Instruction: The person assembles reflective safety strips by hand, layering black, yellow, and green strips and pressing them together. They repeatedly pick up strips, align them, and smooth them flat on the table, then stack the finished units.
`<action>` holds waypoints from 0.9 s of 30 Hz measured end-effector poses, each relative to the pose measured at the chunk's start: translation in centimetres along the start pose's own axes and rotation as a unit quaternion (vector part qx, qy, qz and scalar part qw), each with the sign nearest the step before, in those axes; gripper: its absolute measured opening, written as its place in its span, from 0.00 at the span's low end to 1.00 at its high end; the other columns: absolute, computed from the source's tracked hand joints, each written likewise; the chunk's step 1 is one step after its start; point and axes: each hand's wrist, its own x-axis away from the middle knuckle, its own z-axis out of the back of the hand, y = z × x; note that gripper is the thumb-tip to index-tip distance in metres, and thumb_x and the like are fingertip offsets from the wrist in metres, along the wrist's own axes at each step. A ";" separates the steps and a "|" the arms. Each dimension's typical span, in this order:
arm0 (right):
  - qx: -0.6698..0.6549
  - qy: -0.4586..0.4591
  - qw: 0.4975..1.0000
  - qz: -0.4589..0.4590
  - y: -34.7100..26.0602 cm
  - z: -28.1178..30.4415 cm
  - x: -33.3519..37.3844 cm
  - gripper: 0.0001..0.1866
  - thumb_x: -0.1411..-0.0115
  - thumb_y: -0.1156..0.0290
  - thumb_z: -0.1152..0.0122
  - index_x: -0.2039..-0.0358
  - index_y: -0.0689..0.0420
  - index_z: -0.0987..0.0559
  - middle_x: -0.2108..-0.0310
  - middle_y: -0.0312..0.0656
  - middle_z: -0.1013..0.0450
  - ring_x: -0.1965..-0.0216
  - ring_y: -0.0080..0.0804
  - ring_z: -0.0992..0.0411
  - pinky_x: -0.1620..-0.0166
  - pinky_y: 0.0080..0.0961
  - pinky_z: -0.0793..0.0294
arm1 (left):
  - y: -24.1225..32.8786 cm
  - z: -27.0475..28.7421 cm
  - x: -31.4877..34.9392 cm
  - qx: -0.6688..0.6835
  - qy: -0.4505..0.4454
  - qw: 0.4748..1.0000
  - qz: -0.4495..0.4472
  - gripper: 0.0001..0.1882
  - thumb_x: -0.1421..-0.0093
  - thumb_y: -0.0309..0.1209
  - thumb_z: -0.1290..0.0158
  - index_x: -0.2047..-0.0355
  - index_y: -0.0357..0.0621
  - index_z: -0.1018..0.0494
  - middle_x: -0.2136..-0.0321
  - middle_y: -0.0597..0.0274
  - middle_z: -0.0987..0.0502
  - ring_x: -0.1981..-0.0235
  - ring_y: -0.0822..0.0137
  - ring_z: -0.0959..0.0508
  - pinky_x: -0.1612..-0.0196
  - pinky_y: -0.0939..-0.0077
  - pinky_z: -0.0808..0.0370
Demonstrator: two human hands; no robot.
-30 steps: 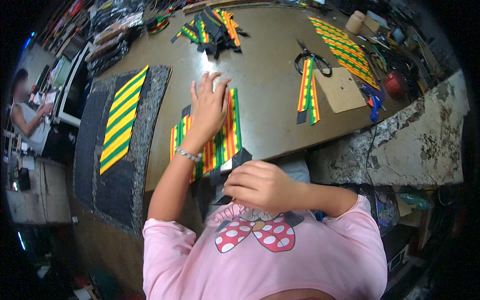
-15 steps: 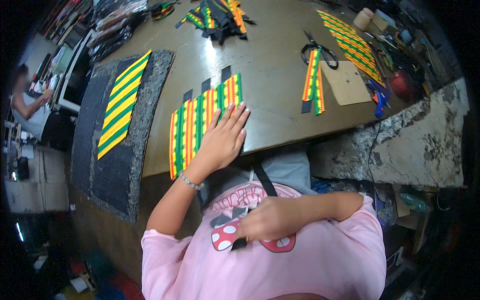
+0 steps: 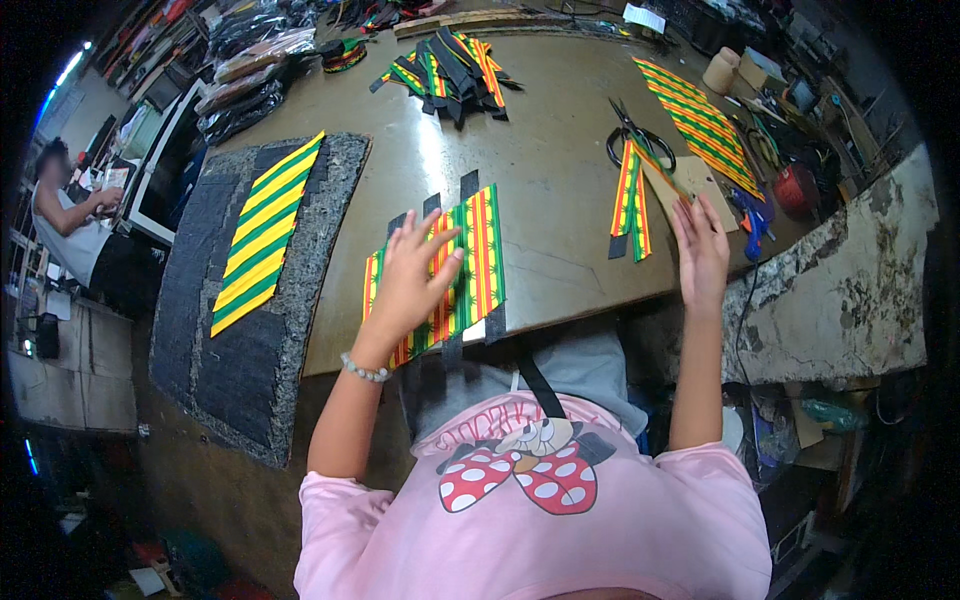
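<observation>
My left hand (image 3: pixel 408 285) is over a panel of green, yellow and red striped fabric (image 3: pixel 483 255), its fingers spread and seemingly raised off the cloth. Black strip ends (image 3: pixel 470 184) stick out past the panel's far edge, and others (image 3: pixel 496 324) show at its near edge. Off to the right, my right hand (image 3: pixel 704 250) pinches the end of a thin patterned strip (image 3: pixel 660 168), seen nearly edge-on. That strip slants back toward black-handled scissors (image 3: pixel 640 130). Two more patterned strips (image 3: pixel 624 200) lie beside the hand, near a piece of tan cardboard (image 3: pixel 712 178).
A dark board (image 3: pixel 190 250) bearing yellow-green striped fabric (image 3: pixel 265 235) lies at left. Strips are heaped (image 3: pixel 450 75) at the back. Another striped panel (image 3: pixel 700 125) and a blue glue gun (image 3: pixel 755 225) are at right. A person (image 3: pixel 75 215) sits far left.
My right hand has gone from in front of my shirt out to the strips at right. My left hand has lifted from lying flat on the panel. Black ends now show at the near edge.
</observation>
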 end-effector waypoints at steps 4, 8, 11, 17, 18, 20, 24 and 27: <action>0.520 0.094 0.777 0.340 1.5 -1.5 0.9 0.28 0.41 0.73 0.39 0.41 0.65 0.35 0.38 0.55 0.43 0.35 0.48 0.46 0.35 0.38 0.46 | -2.2 -0.8 -2.0 -0.037 0.025 0.997 0.065 0.28 0.37 0.48 0.51 0.43 0.41 0.32 0.39 0.46 0.37 0.34 0.40 0.47 0.33 0.47 0.54; 0.452 -0.267 0.825 0.209 5.5 -7.9 0.9 0.20 0.40 0.67 0.42 0.49 0.61 0.26 0.42 0.54 0.36 0.37 0.50 0.41 0.37 0.42 0.41 | -2.2 -3.0 -4.4 -0.126 0.017 0.991 0.050 0.42 0.41 0.59 0.52 0.43 0.30 0.37 0.39 0.37 0.39 0.34 0.36 0.50 0.34 0.39 0.58; 0.595 -0.309 0.665 0.328 10.6 -12.9 0.3 0.19 0.40 0.65 0.41 0.51 0.61 0.26 0.46 0.53 0.31 0.39 0.47 0.38 0.37 0.39 0.40 | -2.0 -4.1 -5.2 -0.112 0.006 0.992 0.054 0.41 0.45 0.59 0.46 0.43 0.37 0.34 0.38 0.41 0.41 0.33 0.37 0.51 0.34 0.38 0.60; 0.520 -0.438 0.719 0.144 12.4 -14.8 -3.4 0.13 0.42 0.69 0.38 0.59 0.61 0.24 0.57 0.46 0.25 0.53 0.35 0.28 0.50 0.33 0.29 | -3.0 -3.8 -5.7 -0.012 0.008 0.998 0.066 0.42 0.47 0.56 0.41 0.41 0.40 0.35 0.40 0.42 0.36 0.33 0.37 0.50 0.33 0.40 0.61; 0.460 -0.436 0.769 0.076 11.9 -14.7 -3.6 0.12 0.41 0.69 0.38 0.60 0.62 0.24 0.60 0.42 0.24 0.57 0.31 0.27 0.54 0.31 0.28 | -3.3 -3.5 -6.0 0.034 0.007 0.997 0.075 0.42 0.47 0.56 0.41 0.41 0.40 0.36 0.42 0.42 0.34 0.33 0.37 0.51 0.33 0.40 0.62; 0.334 -0.450 0.828 0.018 10.8 -14.7 -3.7 0.09 0.41 0.70 0.37 0.62 0.61 0.23 0.67 0.34 0.24 0.67 0.18 0.27 0.63 0.20 0.27 | -3.3 -3.0 -6.9 0.038 0.020 0.996 0.076 0.38 0.45 0.52 0.40 0.43 0.38 0.33 0.54 0.50 0.23 0.40 0.49 0.34 0.36 0.51 0.46; 0.249 -0.428 0.865 -0.079 9.2 -14.6 -3.0 0.10 0.39 0.69 0.38 0.62 0.62 0.22 0.66 0.34 0.24 0.66 0.17 0.28 0.64 0.18 0.27 | -2.8 -1.8 -8.7 0.370 -0.053 0.927 0.045 0.17 0.41 0.37 0.40 0.59 0.36 0.22 0.70 0.67 0.21 0.70 0.80 0.28 0.64 0.82 0.30; 0.210 -0.415 0.874 -0.142 8.7 -14.2 -2.7 0.12 0.39 0.66 0.38 0.61 0.62 0.22 0.67 0.34 0.24 0.67 0.17 0.28 0.65 0.18 0.28 | -2.1 -1.0 -8.7 0.357 -0.066 0.929 0.068 0.15 0.42 0.36 0.39 0.62 0.35 0.22 0.70 0.66 0.21 0.69 0.78 0.27 0.63 0.81 0.29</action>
